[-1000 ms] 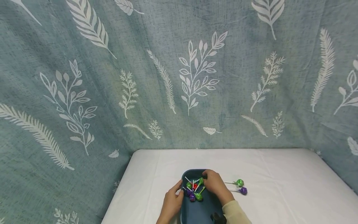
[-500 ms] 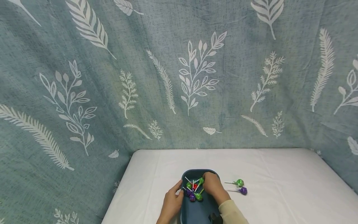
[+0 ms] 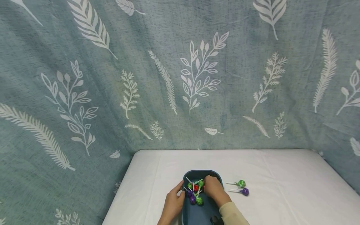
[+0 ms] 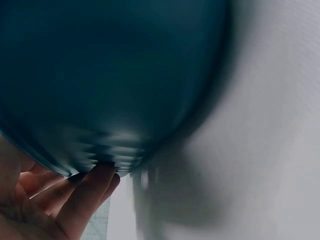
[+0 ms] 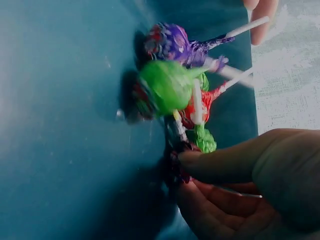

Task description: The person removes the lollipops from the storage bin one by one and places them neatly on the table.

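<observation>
The dark-red lollipop [image 5: 175, 162], partly hidden, was pinched in the right hand [image 3: 214, 189]; the left hand [image 3: 173, 201], unclenched, touched the tray [image 3: 199, 215].

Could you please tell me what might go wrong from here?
The right hand pinches a dark-wrapped lollipop close beside the crowded green lollipop and red lollipop, so moving it could disturb its neighbours.

The left hand touches the side of the blue bin; a push there might slide it.

The loose purple lollipop on the white table lies near the sleeve, which could knock it.
</observation>
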Motion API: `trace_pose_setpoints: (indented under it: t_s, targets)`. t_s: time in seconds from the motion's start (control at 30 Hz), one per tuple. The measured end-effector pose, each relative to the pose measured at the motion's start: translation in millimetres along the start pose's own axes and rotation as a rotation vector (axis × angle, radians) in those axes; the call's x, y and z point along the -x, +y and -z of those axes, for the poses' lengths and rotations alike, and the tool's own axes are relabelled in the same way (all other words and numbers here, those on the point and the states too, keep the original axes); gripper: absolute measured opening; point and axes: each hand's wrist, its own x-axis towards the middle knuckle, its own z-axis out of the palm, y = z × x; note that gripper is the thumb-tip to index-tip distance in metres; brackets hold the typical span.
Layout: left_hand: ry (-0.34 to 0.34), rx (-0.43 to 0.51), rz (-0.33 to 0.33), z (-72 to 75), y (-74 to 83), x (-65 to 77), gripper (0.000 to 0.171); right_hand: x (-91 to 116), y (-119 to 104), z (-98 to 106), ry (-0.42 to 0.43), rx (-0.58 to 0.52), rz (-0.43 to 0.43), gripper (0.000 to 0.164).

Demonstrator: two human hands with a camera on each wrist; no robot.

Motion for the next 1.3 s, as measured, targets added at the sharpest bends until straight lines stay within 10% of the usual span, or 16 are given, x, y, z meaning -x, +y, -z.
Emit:
trace_pose_setpoints:
  t_s: [0.63, 1.3]
  targets:
    - [-0.018, -0.009, 0.017, -0.3, -2.0, -2.0, 0.047, 0, 5, -4, -0.037, -0.105, 0.001, 0.023]
    - [-0.011, -0.016, 0.02, -1.2, -1.5, -0.8, 0.046, 6, 1, 35, 0.016, -0.117, -0.045, 0.013]
